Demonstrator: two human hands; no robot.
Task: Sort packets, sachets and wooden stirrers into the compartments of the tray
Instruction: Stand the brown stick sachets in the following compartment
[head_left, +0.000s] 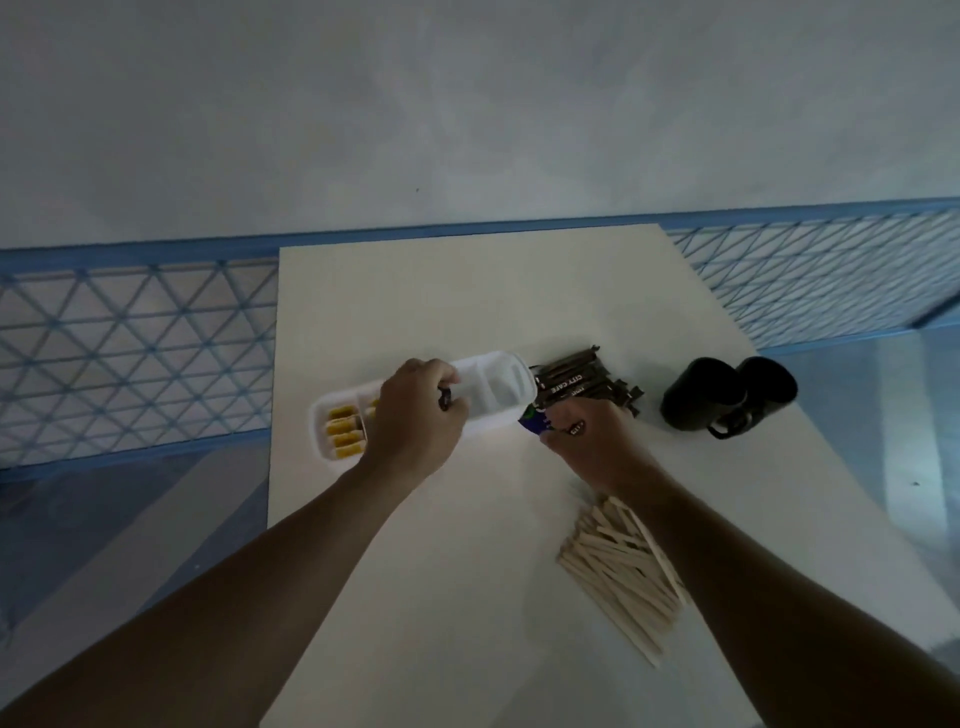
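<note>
I judge that the sachet step is in hand. The long white plastic tray (498, 366) lies across the white table (415, 291), with yellow packets (343, 431) in its 9 o'clock end. The left hand (415, 415) is above the tray's middle and pinches a small dark item (445, 401), probably a sachet. At the tray's 4 o'clock the right hand (592, 441) grasps a printed dark sachet (575, 429), beside the pile of dark brown stick sachets (571, 382) at 3 o'clock. The pale wooden stirrers (618, 566) lie untouched at 5 o'clock. The next move calls for laying sachets lengthwise in a free compartment.

The left hand (415, 418) hides the middle of the tray (501, 371); the right forearm (701, 530) covers some stirrers (613, 569).
</note>
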